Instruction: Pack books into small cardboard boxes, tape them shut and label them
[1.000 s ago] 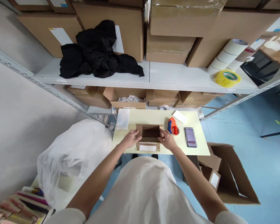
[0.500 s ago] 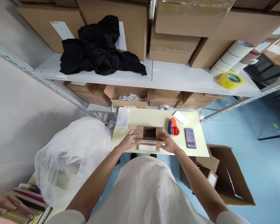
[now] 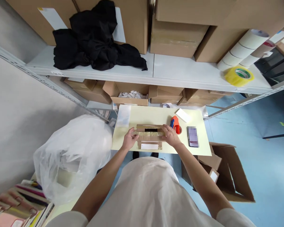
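Note:
A small cardboard box with clear tape and a white label on its near side lies on the pale yellow table in front of me. Its long flaps are folded inward, leaving a narrow dark slot between them. My left hand grips the box's left end, fingers bent around the edge. At the opposite end my right hand holds the box, its fingers over the top and the thumb at the near side. Just beyond the right hand stands an orange and blue tape dispenser.
A phone and a white box lie at the table's right. Left stands a large clear plastic bag. An open carton is on the floor at right. Ahead, a shelf carries cartons, black cloth and yellow tape.
The box's flaps have come inward, narrowing its wide opening to a slot. Both hands stay at its ends. The view has tilted slightly.

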The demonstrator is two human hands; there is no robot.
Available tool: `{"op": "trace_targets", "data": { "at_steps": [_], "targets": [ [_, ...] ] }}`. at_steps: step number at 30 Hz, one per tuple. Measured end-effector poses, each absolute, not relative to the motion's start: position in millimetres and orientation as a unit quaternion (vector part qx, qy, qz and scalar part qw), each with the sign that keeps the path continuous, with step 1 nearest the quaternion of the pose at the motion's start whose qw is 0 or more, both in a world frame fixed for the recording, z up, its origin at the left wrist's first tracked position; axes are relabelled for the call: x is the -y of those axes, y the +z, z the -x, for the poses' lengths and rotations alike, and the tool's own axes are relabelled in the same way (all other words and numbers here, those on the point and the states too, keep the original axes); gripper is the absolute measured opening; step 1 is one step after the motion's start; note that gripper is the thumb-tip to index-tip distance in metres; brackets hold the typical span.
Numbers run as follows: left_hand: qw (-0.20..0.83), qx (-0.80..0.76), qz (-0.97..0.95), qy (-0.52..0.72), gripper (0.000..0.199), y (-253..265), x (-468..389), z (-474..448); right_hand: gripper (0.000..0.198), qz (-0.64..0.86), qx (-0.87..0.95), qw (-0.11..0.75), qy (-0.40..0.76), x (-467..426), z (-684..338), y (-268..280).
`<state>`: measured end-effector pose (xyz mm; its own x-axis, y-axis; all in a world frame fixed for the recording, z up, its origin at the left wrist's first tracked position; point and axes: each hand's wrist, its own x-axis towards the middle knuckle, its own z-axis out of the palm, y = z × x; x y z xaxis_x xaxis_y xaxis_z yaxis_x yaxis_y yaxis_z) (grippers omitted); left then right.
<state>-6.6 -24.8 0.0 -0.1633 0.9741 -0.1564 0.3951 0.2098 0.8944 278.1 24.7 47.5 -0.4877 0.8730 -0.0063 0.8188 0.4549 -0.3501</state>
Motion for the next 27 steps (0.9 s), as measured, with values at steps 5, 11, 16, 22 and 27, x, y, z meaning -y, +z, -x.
{"op": "trace_targets", "data": {
  "at_steps": [5, 11, 16, 22, 27],
  "targets": [
    [0.243, -0.666, -0.636, 0.303, 0.055, 18.3, 33.4, -1.4, 0.039, 0.477, 0.863, 0.081, 0.145, -20.3, -281.5, 37.8],
    [0.146, -0.593, -0.786, 0.096, 0.062, 44.5, 26.9, -28.8, 0.047, 0.483, 0.849, 0.139, 0.164, -6.5, -284.5, 25.1],
    [0.138, -0.592, -0.792, 0.052, 0.070, 39.8, 24.4, -42.2, 0.046, 0.592, 0.761, 0.193, 0.179, -14.5, -317.4, 18.2],
    [0.148, -0.610, -0.776, 0.052, 0.077, 31.6, 32.2, -49.5, 0.033, 0.679, 0.682, 0.113, 0.247, -54.4, -338.8, -7.8],
    [0.148, -0.628, -0.763, 0.032, 0.078, 29.4, 35.2, -55.4, 0.054, 0.711, 0.637, 0.032, 0.295, -79.0, -323.1, -20.2]
  ]
}}
